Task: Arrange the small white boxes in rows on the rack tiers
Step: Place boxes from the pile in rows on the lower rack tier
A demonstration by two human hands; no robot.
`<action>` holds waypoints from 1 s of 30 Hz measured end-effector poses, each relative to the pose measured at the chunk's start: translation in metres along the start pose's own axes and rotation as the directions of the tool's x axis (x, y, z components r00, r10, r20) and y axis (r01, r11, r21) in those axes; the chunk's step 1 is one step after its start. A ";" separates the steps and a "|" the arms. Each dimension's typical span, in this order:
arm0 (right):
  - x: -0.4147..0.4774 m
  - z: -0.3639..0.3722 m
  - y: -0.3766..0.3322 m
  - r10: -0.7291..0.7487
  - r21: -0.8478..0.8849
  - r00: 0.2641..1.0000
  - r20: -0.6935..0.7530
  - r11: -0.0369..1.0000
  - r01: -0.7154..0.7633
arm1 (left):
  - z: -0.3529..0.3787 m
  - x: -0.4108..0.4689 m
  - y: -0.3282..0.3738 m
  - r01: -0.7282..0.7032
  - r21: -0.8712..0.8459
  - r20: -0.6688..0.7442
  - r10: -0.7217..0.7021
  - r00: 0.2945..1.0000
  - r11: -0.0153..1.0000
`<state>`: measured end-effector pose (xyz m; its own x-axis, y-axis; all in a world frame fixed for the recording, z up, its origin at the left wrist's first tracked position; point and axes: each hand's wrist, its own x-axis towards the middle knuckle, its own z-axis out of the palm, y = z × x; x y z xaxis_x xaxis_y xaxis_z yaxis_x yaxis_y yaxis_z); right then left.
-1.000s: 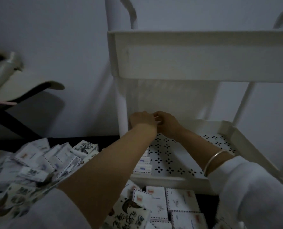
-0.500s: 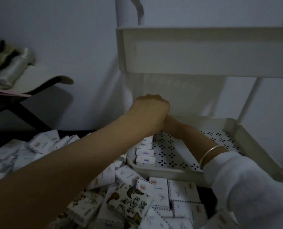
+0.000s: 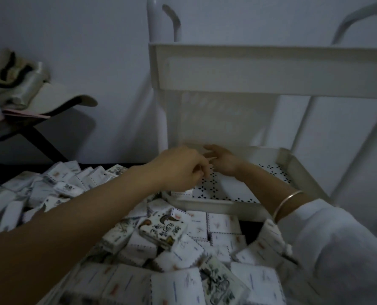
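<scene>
Over the white perforated plastic rack tier (image 3: 216,204) my right hand (image 3: 223,160) lay open and empty, while my left hand (image 3: 182,170) curled, its hold impossible to tell.

Dimly lit throughout, with a cold bluish cast and soft-edged shadows. Behind everything, a plain pale grey-blue painted wall (image 3: 84,29), smooth and bare. Far left, close against it, a low chair with a curved beige seat (image 3: 59,100) on slanted black legs (image 3: 43,140) (partly cut off by the picture's edge). Heaped on the seat, a crumpled pale fabric bundle with a black cord (image 3: 13,75), and a flat pink sheet (image 3: 26,115) poking out beneath. Thrown rightward onto the wall, the chair's broad grey shadow (image 3: 77,133). Along the wall's foot, a very dark level strip (image 3: 11,169), floor or worktop, hard to tell.
</scene>
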<state>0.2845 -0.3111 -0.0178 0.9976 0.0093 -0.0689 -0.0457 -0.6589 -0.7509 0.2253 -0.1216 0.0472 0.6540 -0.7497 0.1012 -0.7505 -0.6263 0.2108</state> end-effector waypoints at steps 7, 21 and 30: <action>-0.101 -0.032 0.001 -0.115 -0.241 0.993 0.011 0.964 0.114 | 0.031 -0.012 0.034 -0.082 -0.127 0.171 0.103 0.980 0.988; -0.249 -0.059 0.021 0.108 -0.629 0.994 0.006 0.773 -0.080 | 0.047 -0.029 0.101 -0.023 -0.226 0.442 0.124 0.888 0.974; -0.268 -0.048 0.040 0.182 -0.477 0.983 0.037 0.868 -0.142 | 0.049 -0.026 0.103 0.074 -0.255 0.515 0.071 0.855 0.964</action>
<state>0.0183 -0.3759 0.0018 0.9701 -0.0827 -0.2282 -0.1567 -0.9314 -0.3286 0.1261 -0.1773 0.0189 0.4569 -0.7951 -0.3989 -0.6514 -0.6044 0.4586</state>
